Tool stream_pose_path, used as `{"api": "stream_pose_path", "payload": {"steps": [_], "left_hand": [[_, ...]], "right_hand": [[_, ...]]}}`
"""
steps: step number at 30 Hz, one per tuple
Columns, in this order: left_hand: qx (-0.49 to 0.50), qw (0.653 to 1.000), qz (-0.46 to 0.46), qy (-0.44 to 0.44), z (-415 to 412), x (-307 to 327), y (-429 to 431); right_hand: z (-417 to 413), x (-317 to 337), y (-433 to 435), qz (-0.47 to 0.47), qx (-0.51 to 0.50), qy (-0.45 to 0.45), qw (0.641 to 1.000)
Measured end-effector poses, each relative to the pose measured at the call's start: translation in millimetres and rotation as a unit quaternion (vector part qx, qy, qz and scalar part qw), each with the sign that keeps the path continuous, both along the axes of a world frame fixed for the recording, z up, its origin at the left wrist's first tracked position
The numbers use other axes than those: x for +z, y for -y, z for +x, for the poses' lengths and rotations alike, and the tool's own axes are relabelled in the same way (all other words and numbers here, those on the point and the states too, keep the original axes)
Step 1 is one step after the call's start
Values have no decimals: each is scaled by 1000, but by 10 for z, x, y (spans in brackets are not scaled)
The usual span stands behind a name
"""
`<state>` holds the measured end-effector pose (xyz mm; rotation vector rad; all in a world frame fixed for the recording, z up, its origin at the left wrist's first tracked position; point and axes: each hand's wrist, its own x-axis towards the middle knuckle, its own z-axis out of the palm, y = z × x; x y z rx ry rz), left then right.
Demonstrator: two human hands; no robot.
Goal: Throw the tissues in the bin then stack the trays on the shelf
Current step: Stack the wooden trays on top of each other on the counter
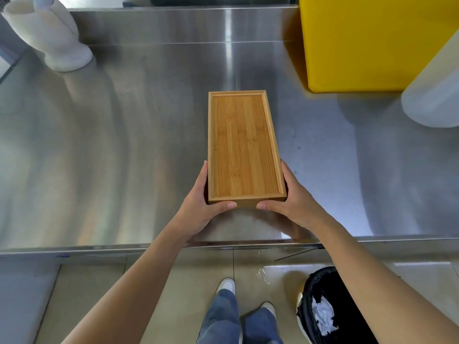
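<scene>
A long wooden tray [244,145] is held over the steel counter [111,145], its length running away from me. My left hand [201,207] grips its near left corner and my right hand [290,202] grips its near right corner, thumbs pressed on the near end wall. The tray's inside is bare. I cannot tell whether a second tray lies under it. On the floor at the lower right stands a black-lined bin [330,306] with crumpled white tissues [323,316] inside.
A yellow box [367,40] stands at the back right of the counter, with a white container [434,95] beside it. A white vase-like object [49,33] sits at the back left. My feet stand on the tiled floor [186,281] below the counter's front edge.
</scene>
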<state>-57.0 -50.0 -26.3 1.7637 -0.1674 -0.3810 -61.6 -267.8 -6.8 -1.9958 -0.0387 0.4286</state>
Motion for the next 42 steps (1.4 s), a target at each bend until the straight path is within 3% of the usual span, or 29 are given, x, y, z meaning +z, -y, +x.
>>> {"api": "stream_pose_path", "payload": {"steps": [3, 6, 9, 13, 19, 31, 42], "left_hand": [[19, 998, -47, -48, 7, 59, 7], [143, 971, -122, -149, 78, 227, 41], [234, 938, -76, -244, 180, 317, 54], [178, 936, -32, -301, 212, 428, 151], [220, 922, 6, -320, 318, 501, 190], [282, 903, -35, -322, 360, 503, 143], [251, 910, -22, -329, 319, 405, 67]], "right_hand": [[10, 17, 12, 73, -53, -50, 995], [68, 118, 14, 159, -124, -103, 974], [154, 185, 8, 217, -190, -144, 947], [197, 144, -80, 221, -164, -203, 940], [203, 77, -84, 244, -191, -204, 929], [140, 285, -19, 258, -166, -184, 934], [21, 219, -70, 269, -170, -186, 929]]}}
